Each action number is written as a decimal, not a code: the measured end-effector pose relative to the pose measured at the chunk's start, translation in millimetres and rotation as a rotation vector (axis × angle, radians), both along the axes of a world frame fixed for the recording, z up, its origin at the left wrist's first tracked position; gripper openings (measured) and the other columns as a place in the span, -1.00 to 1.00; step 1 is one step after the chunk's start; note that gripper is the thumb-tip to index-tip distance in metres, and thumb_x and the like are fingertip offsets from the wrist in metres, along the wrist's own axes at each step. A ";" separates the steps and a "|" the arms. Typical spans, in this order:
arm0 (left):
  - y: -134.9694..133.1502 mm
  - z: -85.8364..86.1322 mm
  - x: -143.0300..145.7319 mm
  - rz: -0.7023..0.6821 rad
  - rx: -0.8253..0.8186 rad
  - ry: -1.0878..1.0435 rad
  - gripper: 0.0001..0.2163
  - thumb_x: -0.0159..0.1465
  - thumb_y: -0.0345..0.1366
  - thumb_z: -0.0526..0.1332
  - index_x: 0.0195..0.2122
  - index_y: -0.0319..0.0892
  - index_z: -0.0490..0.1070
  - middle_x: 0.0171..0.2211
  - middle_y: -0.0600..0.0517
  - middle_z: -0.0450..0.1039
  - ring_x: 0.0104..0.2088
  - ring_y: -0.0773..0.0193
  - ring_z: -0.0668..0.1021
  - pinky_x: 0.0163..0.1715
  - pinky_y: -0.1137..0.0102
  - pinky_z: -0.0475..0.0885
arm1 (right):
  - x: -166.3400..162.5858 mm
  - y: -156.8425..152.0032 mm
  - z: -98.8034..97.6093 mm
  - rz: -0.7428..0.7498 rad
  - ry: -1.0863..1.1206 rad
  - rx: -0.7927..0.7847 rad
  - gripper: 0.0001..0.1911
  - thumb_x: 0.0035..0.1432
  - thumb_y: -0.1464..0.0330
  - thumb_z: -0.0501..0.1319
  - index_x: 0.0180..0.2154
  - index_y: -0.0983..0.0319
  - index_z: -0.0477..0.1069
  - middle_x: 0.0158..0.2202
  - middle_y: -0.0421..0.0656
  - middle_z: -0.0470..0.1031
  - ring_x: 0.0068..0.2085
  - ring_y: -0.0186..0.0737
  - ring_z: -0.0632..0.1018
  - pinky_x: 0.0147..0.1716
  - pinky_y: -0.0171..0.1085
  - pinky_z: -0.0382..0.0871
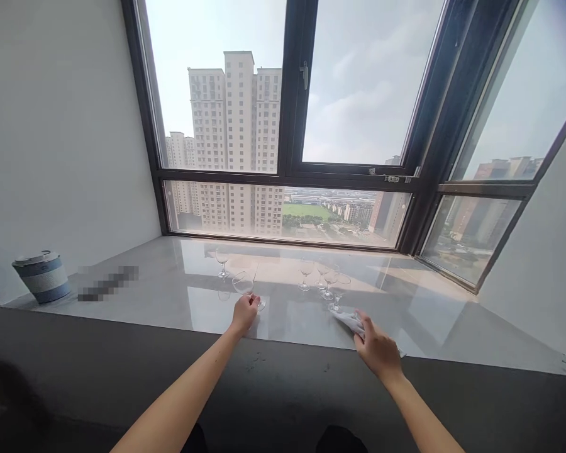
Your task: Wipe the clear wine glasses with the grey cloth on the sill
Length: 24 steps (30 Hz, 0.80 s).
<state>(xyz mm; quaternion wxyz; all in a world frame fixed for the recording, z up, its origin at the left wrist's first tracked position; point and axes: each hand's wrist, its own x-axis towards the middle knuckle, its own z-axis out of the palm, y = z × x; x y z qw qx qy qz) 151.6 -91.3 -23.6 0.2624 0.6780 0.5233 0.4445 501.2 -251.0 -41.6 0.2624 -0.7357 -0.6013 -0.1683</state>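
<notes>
My left hand (246,313) pinches the stem of a clear wine glass (242,283), which tilts with its bowl to the left over the sill. Behind it a second wine glass (222,261) stands upright. My right hand (378,346) is closed on a white cloth (349,321) near the sill's front edge. Just beyond the cloth, several stemmed glasses are grouped, among them a wine glass (304,274) at the left and a nearer wine glass (339,290) at the right.
The glossy sill (146,302) runs under a dark window frame (292,179). At the far left stands a blue and white bucket (43,277), beside a blurred-out patch. White walls close both ends; the sill's front edge drops to a dark surface.
</notes>
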 end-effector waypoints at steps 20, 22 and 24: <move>28.9 31.8 110.3 -0.403 -0.035 0.310 -0.87 0.07 -0.29 0.17 -0.59 -0.17 0.35 -0.65 0.14 0.26 -0.57 0.38 0.28 -0.50 0.45 0.10 | 19.7 12.8 21.6 -0.305 0.260 -0.041 -0.47 0.17 0.34 0.09 0.19 0.19 0.16 -0.10 -0.05 0.55 -0.26 -0.15 0.57 -0.39 -0.31 0.24; 30.7 32.9 125.2 -0.411 -0.055 0.312 -0.88 0.05 -0.28 0.18 -0.59 -0.18 0.36 -0.65 0.14 0.25 -0.57 0.38 0.27 -0.50 0.45 0.10 | 19.6 12.1 22.7 -0.287 0.252 -0.043 -0.46 0.17 0.35 0.08 0.20 0.19 0.16 -0.10 -0.05 0.55 -0.24 -0.14 0.56 -0.40 -0.31 0.22; 32.5 34.5 137.3 -0.404 -0.081 0.322 -0.87 0.05 -0.27 0.19 -0.59 -0.18 0.36 -0.66 0.13 0.25 -0.57 0.38 0.27 -0.50 0.45 0.09 | 20.0 11.4 23.2 -0.273 0.251 -0.036 -0.46 0.17 0.36 0.08 0.20 0.18 0.16 -0.10 -0.06 0.55 -0.25 -0.14 0.55 -0.41 -0.32 0.20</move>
